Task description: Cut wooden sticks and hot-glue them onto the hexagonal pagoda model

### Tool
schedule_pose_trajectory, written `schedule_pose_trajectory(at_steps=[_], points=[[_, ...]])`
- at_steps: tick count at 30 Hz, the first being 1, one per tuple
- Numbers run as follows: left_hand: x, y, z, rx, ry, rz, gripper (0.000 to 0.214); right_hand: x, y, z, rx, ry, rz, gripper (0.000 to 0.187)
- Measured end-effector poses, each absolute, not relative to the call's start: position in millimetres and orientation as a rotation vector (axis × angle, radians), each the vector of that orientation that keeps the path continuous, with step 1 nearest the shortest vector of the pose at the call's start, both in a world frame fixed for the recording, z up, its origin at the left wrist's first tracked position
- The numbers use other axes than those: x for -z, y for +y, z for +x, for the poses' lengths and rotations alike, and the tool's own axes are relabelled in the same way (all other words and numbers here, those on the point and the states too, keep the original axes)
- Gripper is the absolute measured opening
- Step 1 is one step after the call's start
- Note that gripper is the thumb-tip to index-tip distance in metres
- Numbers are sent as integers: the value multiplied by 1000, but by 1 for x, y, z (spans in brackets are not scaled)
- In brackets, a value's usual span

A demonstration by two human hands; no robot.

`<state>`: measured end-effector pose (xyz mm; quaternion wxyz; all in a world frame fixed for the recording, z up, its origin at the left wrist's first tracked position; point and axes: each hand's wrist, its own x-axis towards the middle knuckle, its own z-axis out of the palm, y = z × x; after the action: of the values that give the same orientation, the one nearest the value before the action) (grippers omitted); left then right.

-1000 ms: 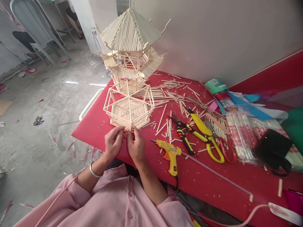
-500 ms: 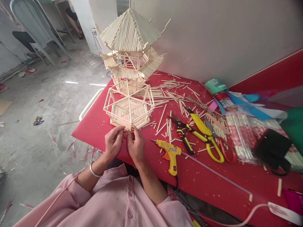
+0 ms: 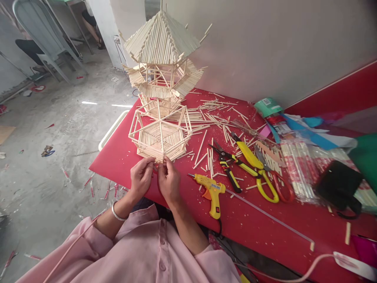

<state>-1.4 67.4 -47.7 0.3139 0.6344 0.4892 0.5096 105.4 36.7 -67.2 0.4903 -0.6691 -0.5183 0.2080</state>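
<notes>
Pale hexagonal wooden-stick frame (image 3: 160, 119): just beyond the fingertips | its near spoke (image 3: 161, 135): long axis running from frame centre toward person | left hand (image 3: 141, 175), right hand (image 3: 169, 179): at frame's near corner, right nearer | fingers: curled; cannot tell whether clamped.

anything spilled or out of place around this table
Yes: thin red-and-white wrappers lie strewn across the grey concrete floor, looking dropped rather than stowed. Slender pale wooden sticks also lie at odd angles over the red tabletop, as if spilled. The six-sided pale stick frame shows no clear damage.
</notes>
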Motion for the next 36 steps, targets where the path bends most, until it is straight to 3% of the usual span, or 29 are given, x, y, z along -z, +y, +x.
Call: schedule_pose_trajectory(at_steps=[36], points=[[51,67,-3,-1351,1280,1681,21,67,36,105,-509,-1257,-1627,35]])
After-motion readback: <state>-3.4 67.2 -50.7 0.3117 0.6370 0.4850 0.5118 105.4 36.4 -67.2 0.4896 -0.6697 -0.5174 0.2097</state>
